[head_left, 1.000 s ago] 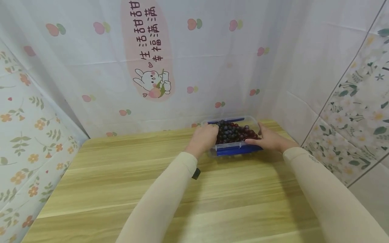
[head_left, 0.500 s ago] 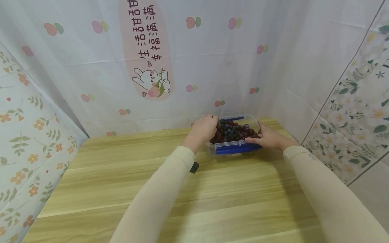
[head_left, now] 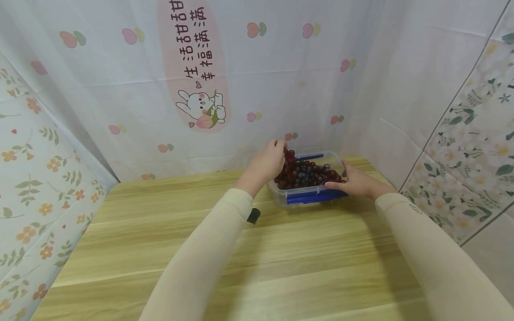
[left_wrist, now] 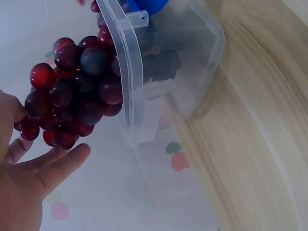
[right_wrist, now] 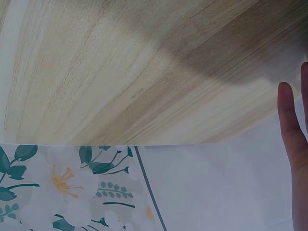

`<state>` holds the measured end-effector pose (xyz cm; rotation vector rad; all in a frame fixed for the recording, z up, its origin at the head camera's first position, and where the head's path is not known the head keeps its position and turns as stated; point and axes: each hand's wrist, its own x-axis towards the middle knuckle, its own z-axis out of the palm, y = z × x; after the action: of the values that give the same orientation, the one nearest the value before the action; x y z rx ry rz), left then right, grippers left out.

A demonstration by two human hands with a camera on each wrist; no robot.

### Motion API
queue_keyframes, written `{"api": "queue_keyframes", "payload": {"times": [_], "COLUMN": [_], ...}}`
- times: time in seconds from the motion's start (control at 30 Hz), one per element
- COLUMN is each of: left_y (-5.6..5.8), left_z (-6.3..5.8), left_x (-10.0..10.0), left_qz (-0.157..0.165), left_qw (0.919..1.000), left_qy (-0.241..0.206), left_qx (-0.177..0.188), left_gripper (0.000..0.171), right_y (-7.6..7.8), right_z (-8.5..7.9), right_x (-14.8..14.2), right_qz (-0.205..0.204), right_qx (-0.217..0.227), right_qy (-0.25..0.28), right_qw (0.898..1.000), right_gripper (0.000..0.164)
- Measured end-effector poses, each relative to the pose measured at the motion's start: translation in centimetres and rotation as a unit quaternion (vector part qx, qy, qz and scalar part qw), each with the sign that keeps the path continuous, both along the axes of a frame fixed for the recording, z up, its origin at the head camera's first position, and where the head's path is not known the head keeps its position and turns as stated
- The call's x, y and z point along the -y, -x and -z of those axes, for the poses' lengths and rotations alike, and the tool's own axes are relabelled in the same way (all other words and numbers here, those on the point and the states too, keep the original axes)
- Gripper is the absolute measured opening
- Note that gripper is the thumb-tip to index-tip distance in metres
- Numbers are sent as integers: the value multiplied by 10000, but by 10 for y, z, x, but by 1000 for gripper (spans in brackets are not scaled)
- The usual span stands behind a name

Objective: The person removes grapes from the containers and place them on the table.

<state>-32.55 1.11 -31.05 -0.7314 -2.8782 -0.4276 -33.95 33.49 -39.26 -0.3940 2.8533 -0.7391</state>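
Observation:
In the head view, a clear plastic box (head_left: 277,195) with blue latches (head_left: 311,197) stands at the table's back right. Red and dark grapes (head_left: 307,174) lie in it. My left hand (head_left: 267,162) is at the box's left end and grips a bunch of red grapes (left_wrist: 72,91) by its end. In the left wrist view the bunch reaches out over the box rim, thumb and fingers around its tip; its other end is hidden by the box wall. My right hand (head_left: 356,180) holds the box's right end, thumb over the front rim, fingers along the side.
The wood-grain table (head_left: 160,240) ends against a white printed curtain (head_left: 257,89) at the back. A floral-patterned covering (head_left: 474,169) stands close on the right, another (head_left: 44,187) on the left. A small black object (head_left: 254,216) shows beside my left wrist.
My left hand has come up and slightly back from inside the box, raising the red grapes at that end above the rim. The right hand and the box stay nearly in place.

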Motion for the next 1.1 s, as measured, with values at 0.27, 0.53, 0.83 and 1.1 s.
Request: {"api": "queue_keyframes", "payload": {"times": [0.27, 0.53, 0.83, 1.1], "left_y": [-1, -7, -9, -8], "left_z": [7, 13, 18, 15], "left_x": [0, -8, -18, -17], "left_qz": [275, 470, 349, 512], "left_qw": [9985, 9970, 9966, 9977], "left_qy": [-278, 373, 743, 351], "left_qx": [396, 480, 97, -276], "left_gripper": [35, 40, 30, 20], "right_y": [-1, 0, 1, -1], "right_z": [1, 0, 0, -1], "right_x": [1, 2, 5, 1], "right_qz": [21, 64, 48, 92], "right_qx": [-46, -118, -58, -51], "right_qy": [-45, -88, -28, -273], "right_qw": [10000, 9999, 10000, 9996], "right_gripper": [124, 122, 123, 125]}}
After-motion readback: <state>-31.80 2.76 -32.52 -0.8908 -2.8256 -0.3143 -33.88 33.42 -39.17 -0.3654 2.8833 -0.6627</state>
